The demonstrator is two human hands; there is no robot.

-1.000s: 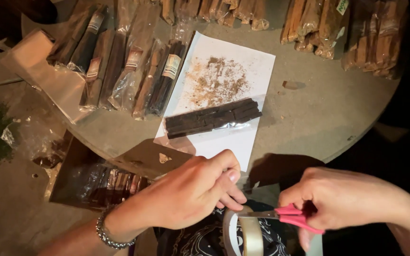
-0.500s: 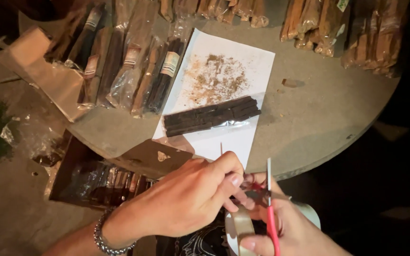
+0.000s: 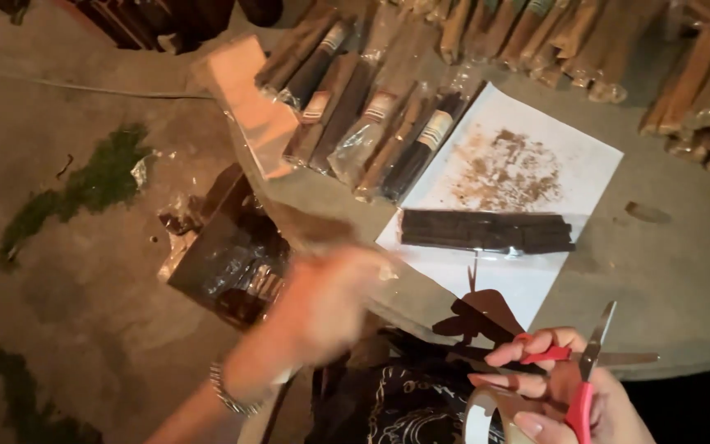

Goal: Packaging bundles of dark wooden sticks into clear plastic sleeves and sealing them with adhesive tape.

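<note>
Head view: the right hand (image 3: 573, 395) sits low at the near edge of the round bench (image 3: 675, 271), its fingers (image 3: 527, 349) clenched around red-handled scissors (image 3: 583, 380), blades pointing up and away. A roll of clear tape (image 3: 486, 415) rests against the same hand. The left hand (image 3: 326, 300) is a blur, so I cannot tell whether its fingers are clenched or released. A flat clear packet of dark sticks (image 3: 486, 231) lies on a white paper sheet (image 3: 536, 164), its long axis running left to right, up and away from both hands, nearer the left. Wrapped bundles (image 3: 371, 123) lie beyond.
</note>
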